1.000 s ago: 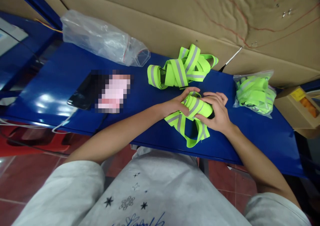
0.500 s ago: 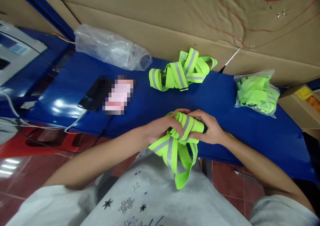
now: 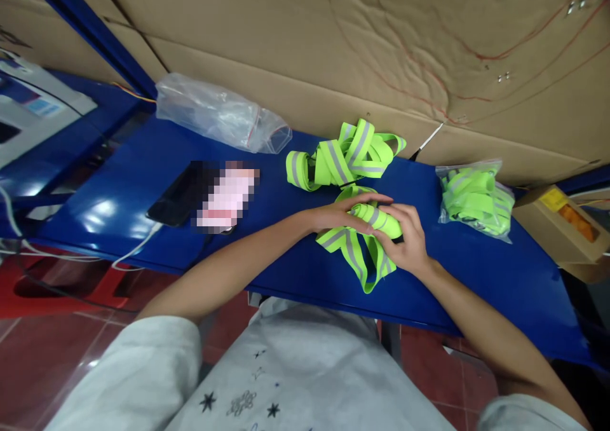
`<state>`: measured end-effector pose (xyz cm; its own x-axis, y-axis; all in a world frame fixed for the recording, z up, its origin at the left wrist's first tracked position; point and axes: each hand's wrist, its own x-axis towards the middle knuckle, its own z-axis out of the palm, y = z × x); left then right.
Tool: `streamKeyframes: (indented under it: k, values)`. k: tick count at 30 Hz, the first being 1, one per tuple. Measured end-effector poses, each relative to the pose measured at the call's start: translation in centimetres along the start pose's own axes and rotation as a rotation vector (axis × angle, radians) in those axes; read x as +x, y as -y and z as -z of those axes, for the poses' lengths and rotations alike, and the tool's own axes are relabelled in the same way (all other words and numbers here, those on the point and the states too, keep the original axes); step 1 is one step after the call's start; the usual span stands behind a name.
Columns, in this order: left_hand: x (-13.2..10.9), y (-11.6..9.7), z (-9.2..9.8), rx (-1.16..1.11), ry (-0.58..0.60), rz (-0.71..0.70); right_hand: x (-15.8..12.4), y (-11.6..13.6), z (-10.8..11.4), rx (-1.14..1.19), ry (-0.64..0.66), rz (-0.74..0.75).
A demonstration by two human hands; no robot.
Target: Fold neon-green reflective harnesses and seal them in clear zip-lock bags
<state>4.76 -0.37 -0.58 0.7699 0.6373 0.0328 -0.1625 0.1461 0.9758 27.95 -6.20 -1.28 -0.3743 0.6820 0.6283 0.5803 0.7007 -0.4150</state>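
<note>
A neon yellow-green strap (image 3: pixel 355 253) with grey reflective stripes is partly rolled up over the blue table, its loose loops spreading toward the front edge. My left hand (image 3: pixel 344 217) grips the roll from the left, fingers laid along its far side. From the right, my right hand (image 3: pixel 408 237) wraps round the other end of the roll. Just behind them lies a tangled pile of similar straps (image 3: pixel 352 154). To the right is a clear bag (image 3: pixel 476 199) filled with more such straps.
An empty clear plastic bag (image 3: pixel 219 110) lies at the back left. A dark phone (image 3: pixel 176 196) and a pixelated pink item (image 3: pixel 229 196) are left of my hands. An open cardboard box (image 3: pixel 562 224) stands at the right, cardboard (image 3: pixel 286 43) behind the blue table (image 3: pixel 476 291).
Both hands have moved forward with the strap, away from my body and over the table. Its loops, which hung in front of my shirt, now lie over the tabletop.
</note>
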Motion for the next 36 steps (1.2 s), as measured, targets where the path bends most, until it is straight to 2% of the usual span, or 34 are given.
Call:
streamKeyframes:
  k: [4, 8, 13, 16, 22, 29, 33, 36]
  values:
    - [-0.1, -0.2, 0.0, -0.064, -0.069, 0.036, -0.2, 0.0, -0.2, -0.019, 0.03, -0.02]
    - [-0.1, -0.9, -0.4, -0.087, -0.05, 0.004, 0.1, 0.8, 0.4, -0.013, -0.02, -0.065]
    - [-0.7, -1.5, -1.5, 0.033, -0.147, -0.106, 0.9, 2.0, 1.9, 0.193, -0.086, -0.213]
    - [-1.0, -1.2, -2.5, 0.018, -0.18, -0.03, 1.2, 1.9, 2.4, 0.301, -0.08, -0.295]
    - [-1.2, -0.7, -4.1, -0.425, -0.241, 0.221, 1.1, 1.8, 1.8, 0.22, -0.094, -0.206]
    - [-1.0, 0.3, -4.1, -0.505, -0.336, 0.281, 0.9, 1.0, 0.7, 0.19, -0.085, -0.201]
    - [-0.5, 0.6, -4.3, -0.467, -0.45, 0.344, 1.0, 0.2, 0.2, 0.276, -0.11, -0.256]
    - [-0.6, 1.3, -4.1, -0.379, -0.5, 0.4, 0.5, -1.0, -1.6, 0.38, -0.174, -0.316]
